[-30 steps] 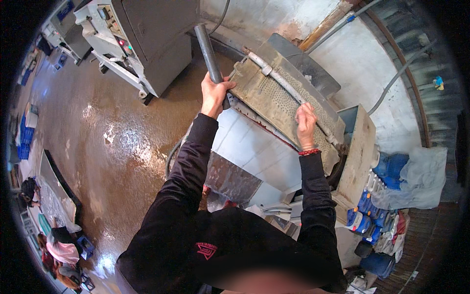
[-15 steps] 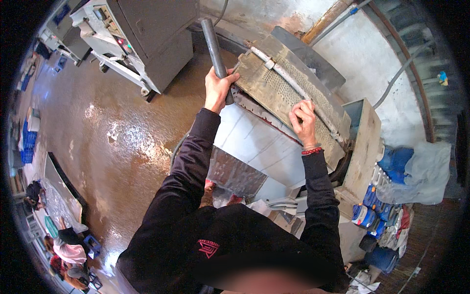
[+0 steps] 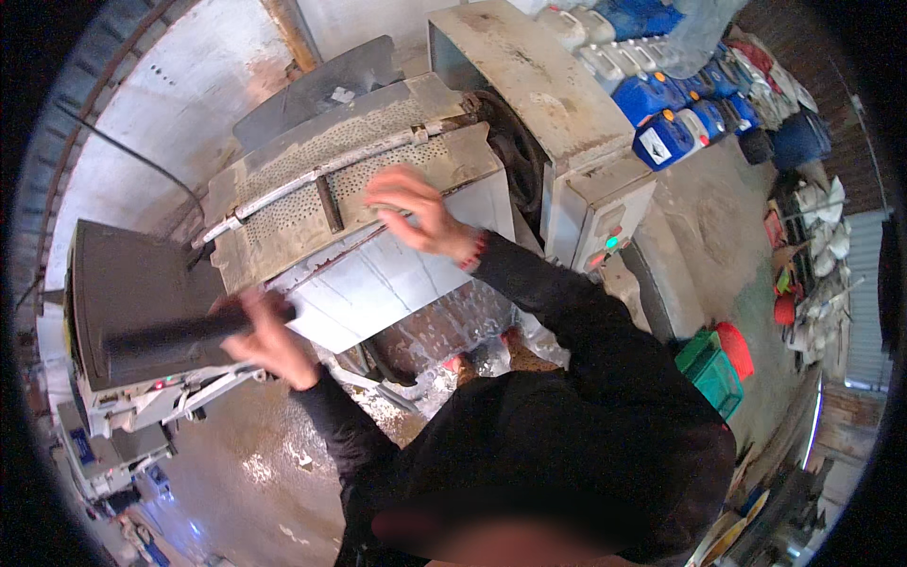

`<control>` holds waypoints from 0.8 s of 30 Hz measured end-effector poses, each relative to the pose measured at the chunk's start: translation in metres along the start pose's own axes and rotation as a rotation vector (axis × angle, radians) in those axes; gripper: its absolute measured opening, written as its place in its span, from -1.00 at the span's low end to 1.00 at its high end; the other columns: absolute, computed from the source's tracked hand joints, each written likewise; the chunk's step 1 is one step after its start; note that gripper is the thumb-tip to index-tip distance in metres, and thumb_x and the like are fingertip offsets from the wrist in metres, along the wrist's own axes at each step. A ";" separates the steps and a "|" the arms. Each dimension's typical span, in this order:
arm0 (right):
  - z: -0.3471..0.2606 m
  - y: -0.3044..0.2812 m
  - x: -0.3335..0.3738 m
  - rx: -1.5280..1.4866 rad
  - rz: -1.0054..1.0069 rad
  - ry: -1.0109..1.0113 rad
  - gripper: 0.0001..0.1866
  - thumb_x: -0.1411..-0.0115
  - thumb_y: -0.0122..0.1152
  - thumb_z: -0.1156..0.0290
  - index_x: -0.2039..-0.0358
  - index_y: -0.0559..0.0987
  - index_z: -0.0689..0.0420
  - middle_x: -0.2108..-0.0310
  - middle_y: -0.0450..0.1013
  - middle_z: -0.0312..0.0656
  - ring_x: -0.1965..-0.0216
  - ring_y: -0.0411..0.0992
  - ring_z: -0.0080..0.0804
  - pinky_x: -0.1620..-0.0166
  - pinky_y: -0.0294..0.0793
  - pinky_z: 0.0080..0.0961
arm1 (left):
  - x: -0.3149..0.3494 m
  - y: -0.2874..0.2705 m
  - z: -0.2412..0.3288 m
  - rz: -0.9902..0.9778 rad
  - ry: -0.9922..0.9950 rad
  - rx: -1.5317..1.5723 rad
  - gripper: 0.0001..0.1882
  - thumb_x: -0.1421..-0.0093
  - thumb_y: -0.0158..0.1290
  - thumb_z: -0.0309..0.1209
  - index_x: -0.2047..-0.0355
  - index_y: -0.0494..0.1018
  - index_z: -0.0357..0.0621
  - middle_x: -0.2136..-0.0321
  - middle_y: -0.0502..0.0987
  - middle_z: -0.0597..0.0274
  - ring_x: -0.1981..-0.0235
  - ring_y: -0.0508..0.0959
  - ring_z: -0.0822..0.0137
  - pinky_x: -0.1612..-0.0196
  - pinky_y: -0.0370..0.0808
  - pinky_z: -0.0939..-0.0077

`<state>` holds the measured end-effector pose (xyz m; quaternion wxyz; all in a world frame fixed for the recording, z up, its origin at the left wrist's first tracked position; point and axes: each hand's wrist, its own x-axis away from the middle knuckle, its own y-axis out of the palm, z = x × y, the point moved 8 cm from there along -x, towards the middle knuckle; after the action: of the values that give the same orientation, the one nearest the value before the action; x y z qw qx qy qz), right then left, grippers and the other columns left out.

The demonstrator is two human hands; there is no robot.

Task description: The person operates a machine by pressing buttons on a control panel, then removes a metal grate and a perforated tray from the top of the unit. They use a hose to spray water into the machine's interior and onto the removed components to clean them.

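Note:
My left hand (image 3: 271, 340), smeared by motion, is wrapped round a thick dark pipe (image 3: 179, 342) held roughly level at the near left end of the machine. My right hand (image 3: 420, 215) is over the front edge of a worn, perforated metal cover (image 3: 279, 227), its fingers stretched out; I cannot tell whether it touches the cover. Along the cover runs a pale, stained bar (image 3: 283, 196). From that bar a short dark rod (image 3: 330, 206) sticks out toward me, left of my right hand.
A metal housing (image 3: 529, 85) with a button panel (image 3: 605, 241) stands right of the cover. Blue jugs (image 3: 661, 142) are beyond it. A grey cabinet machine (image 3: 142, 274) is at left; a green crate (image 3: 709, 373) sits at right. The floor (image 3: 255, 454) looks wet.
My view has turned to the right. The pipe has swung from steep to nearly level in my left hand. My right hand has left the bar, its fingers straightened, and the short rod now shows.

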<state>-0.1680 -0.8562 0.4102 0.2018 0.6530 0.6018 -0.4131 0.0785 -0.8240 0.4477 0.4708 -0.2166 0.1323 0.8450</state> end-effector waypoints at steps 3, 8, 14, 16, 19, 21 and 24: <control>-0.012 -0.066 0.073 0.098 0.059 0.263 -0.76 0.10 -0.05 0.58 0.36 0.46 0.27 0.33 0.35 -0.09 0.22 0.28 -0.22 0.12 0.22 -0.43 | 0.060 0.122 0.029 -0.518 0.129 -0.327 -0.68 0.04 0.09 -0.33 0.34 0.33 -0.29 0.52 0.43 0.15 0.57 0.40 0.37 0.46 0.36 0.50; -0.033 -0.159 0.211 0.259 0.013 0.572 -0.77 0.02 -0.06 0.52 0.30 0.43 0.25 0.31 0.33 -0.04 0.23 0.28 -0.13 0.11 0.20 -0.34 | 0.164 0.334 0.031 -1.029 0.164 0.166 -0.45 0.08 -0.01 -0.29 0.07 0.19 -0.25 0.40 0.43 -0.13 0.33 0.45 -0.02 0.31 0.37 0.28; -0.049 -0.258 0.310 0.368 0.181 0.722 -0.66 -0.09 -0.19 0.29 0.37 0.43 0.32 0.32 0.33 -0.03 0.25 0.27 -0.20 0.13 0.20 -0.38 | 0.225 0.471 0.001 -1.096 0.239 -0.554 -0.42 0.09 -0.01 -0.34 0.03 0.12 -0.22 0.40 0.38 -0.18 0.33 0.41 -0.05 0.42 0.38 0.14; -0.051 -0.280 0.325 0.369 0.246 0.792 -0.65 -0.09 -0.20 0.27 0.42 0.43 0.33 0.36 0.34 -0.04 0.27 0.28 -0.21 0.16 0.22 -0.39 | 0.253 0.500 -0.005 -0.968 0.311 -0.653 -0.54 0.02 -0.12 -0.39 0.06 0.18 -0.16 0.35 0.35 -0.15 0.24 0.34 -0.05 0.33 0.32 0.15; -0.041 -0.300 0.315 0.338 0.302 0.805 -0.62 -0.11 -0.22 0.23 0.47 0.43 0.33 0.40 0.35 -0.05 0.30 0.29 -0.23 0.20 0.24 -0.39 | 0.262 0.506 -0.011 -0.901 0.275 -0.683 -0.56 -0.01 -0.19 -0.40 0.03 0.19 -0.12 0.31 0.32 -0.11 0.19 0.27 -0.04 0.22 0.22 0.11; -0.030 -0.302 0.307 0.363 0.197 0.797 -0.64 -0.11 -0.22 0.28 0.46 0.41 0.37 0.43 0.33 -0.03 0.31 0.28 -0.29 0.22 0.23 -0.43 | 0.258 0.502 -0.026 -0.895 0.192 -0.701 -0.51 -0.01 -0.19 -0.37 -0.01 0.15 -0.07 0.25 0.29 -0.11 0.14 0.22 -0.07 0.17 0.14 0.07; -0.023 -0.299 0.304 0.323 0.089 0.754 -0.66 -0.11 -0.20 0.29 0.46 0.41 0.36 0.43 0.33 -0.03 0.31 0.28 -0.29 0.23 0.24 -0.43 | 0.263 0.504 -0.029 -0.803 0.339 -0.875 -0.52 -0.03 -0.21 -0.33 -0.02 0.14 -0.04 0.17 0.25 -0.14 0.07 0.18 -0.10 0.13 0.11 -0.04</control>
<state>-0.4655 -0.5924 0.2555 -0.1203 0.8073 0.5323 -0.2248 -0.4659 -0.9053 0.3030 0.5920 -0.5538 -0.2453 0.5316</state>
